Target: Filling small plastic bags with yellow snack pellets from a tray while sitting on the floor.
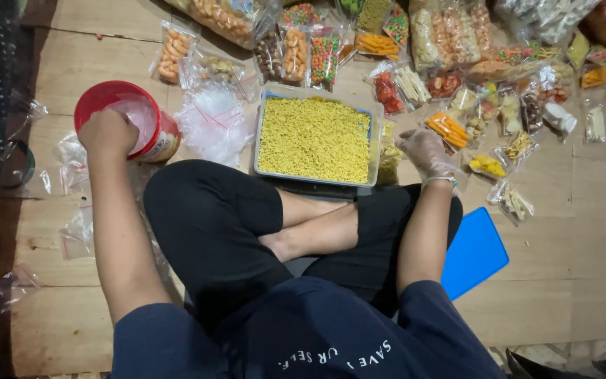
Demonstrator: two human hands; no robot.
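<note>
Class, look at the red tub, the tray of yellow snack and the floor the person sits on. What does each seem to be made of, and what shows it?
Red tub: likely plastic; smooth, glossy, moulded round rim.
Tray: probably clear or pale plastic; thin, translucent walls with rounded corners.
Floor: looks like wood or plywood; tan panels with grain and seams, matt finish.

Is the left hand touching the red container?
Touching. The head view shows the left hand resting on the rim of the red container, fingers reaching into its opening with no visible gap.
</note>
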